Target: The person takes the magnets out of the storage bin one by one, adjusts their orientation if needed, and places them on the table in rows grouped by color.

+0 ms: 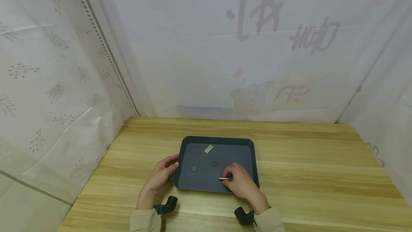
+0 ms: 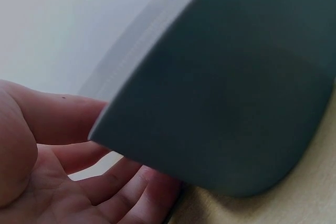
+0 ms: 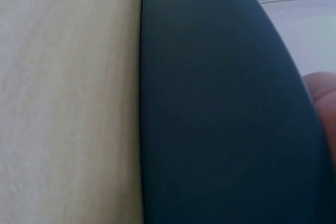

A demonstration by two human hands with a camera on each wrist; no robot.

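Note:
A dark grey tray (image 1: 202, 185) lies on the wooden table. My left hand (image 1: 162, 174) holds the tray by its left side, with the thumb at the rim; in the left wrist view the tray wall (image 2: 226, 103) hides the thumb tip and some fingertips. Over the front right of the tray, my right hand (image 1: 241, 182) pinches a small thin bar (image 1: 222, 179) with a bright silvery edge. A flat silvery rectangular piece (image 1: 209, 149) sits near the back of the tray. Two small dark grey discs (image 1: 194, 169) lie on the tray floor, left and middle.
The wooden table (image 1: 305, 167) stretches to both sides of the tray. Pale printed curtains (image 1: 180, 63) hang behind and beside it. Each wrist wears a black camera mount (image 1: 167, 205). In the right wrist view, the tray's outer wall (image 3: 220, 103) fills the middle and hides most of the right hand.

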